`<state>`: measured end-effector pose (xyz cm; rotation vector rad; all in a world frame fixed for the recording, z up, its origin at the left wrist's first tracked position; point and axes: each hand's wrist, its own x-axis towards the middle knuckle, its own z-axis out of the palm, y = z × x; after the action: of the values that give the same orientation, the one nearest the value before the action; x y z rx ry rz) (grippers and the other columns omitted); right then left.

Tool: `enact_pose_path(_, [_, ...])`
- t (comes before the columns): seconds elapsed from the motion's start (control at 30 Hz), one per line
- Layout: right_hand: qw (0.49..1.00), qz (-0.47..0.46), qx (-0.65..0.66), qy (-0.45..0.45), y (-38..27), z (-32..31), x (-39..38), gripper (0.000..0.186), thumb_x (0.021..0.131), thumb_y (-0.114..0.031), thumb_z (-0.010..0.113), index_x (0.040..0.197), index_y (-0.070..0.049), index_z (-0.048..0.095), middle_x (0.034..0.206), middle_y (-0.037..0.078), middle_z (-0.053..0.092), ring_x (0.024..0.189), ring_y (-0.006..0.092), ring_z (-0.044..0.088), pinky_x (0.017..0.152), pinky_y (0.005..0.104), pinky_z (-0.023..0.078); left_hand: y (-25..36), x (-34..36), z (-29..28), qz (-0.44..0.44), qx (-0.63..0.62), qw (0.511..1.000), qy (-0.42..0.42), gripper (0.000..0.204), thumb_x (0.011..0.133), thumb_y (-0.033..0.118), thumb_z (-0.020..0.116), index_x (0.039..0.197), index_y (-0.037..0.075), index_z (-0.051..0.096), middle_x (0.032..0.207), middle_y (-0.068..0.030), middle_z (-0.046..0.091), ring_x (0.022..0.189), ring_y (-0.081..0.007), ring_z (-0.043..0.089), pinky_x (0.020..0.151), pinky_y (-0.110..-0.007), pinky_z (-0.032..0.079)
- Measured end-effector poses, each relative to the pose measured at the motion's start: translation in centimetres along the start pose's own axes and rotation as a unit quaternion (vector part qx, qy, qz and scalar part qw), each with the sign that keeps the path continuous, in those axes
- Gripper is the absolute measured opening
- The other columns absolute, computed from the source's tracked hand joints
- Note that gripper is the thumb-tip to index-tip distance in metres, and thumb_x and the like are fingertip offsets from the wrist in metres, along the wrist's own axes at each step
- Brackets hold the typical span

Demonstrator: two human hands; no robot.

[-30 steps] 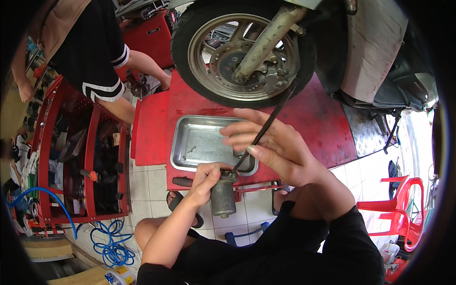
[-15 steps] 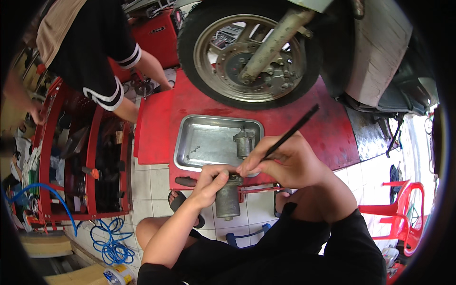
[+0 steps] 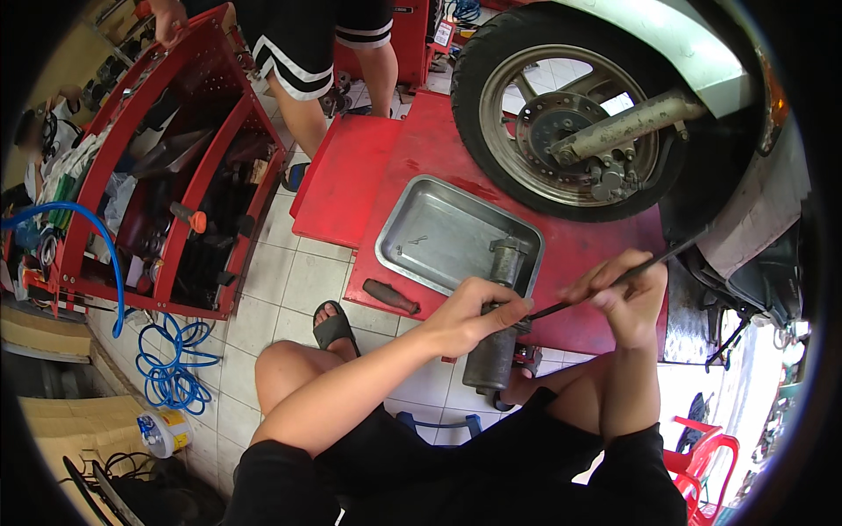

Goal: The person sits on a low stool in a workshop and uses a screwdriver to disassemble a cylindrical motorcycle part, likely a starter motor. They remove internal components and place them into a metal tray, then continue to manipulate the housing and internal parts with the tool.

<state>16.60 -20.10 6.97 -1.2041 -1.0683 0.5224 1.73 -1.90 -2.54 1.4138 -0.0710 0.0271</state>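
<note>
My left hand (image 3: 481, 314) is closed around the upper end of a grey cylindrical starter motor (image 3: 491, 361), which hangs nearly upright over my lap, just off the table's front edge. A thin, dark, stick-like tool (image 3: 660, 256) sits between the fingers of my right hand (image 3: 624, 294). Its lower tip meets the motor's top beside my left fingers; the exact contact spot is hidden. Behind my hands, a shallow metal tray (image 3: 396, 210) holds a second, smaller metal cylinder-shaped part (image 3: 506, 261) and small thin pieces (image 3: 418, 239).
A dark-handled tool (image 3: 391, 296) lies left of the tray on the red table (image 3: 430, 131). Beyond stands a scooter's front wheel (image 3: 566, 114). At left are a red tool cart (image 3: 197, 237), a coiled blue hose (image 3: 175, 364) and another person's legs (image 3: 298, 114). A red chair (image 3: 710, 456) is at right.
The view has turned, so the scene appears shifted and tilted. The tool in my right hand now leans lower, pointing more sideways to the right. The other person's hand now rests on the cart.
</note>
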Motion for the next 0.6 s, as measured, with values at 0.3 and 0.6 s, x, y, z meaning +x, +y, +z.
enact_pose_path(0.3, [0.944,0.249,-0.204,-0.067,15.3,1.5,4.1,0.020,0.084,-0.006,0.067,0.102,-0.001,0.075,0.071,0.000,0.062,0.065,0.0097,0.058,0.063,0.0268,0.046,0.3,-0.1,3.3,0.049,-0.186,0.975,-0.110,0.056,0.105,0.048,0.053,0.099,-0.007,0.067,0.090,-0.0066,0.068,0.089,-0.0113,0.061,0.082,-0.028,0.048])
enact_pose_path(0.6, [0.809,0.209,-0.517,-0.184,24.0,12.5,9.1,0.034,0.079,-0.029,0.075,0.106,-0.010,0.078,0.099,0.017,0.075,0.095,0.0358,0.071,0.089,0.0456,0.057,2.9,-1.8,3.8,0.099,-0.171,0.971,-0.138,0.050,0.107,0.041,0.052,0.097,-0.005,0.067,0.091,-0.0043,0.066,0.089,-0.0093,0.056,0.083,-0.028,0.046])
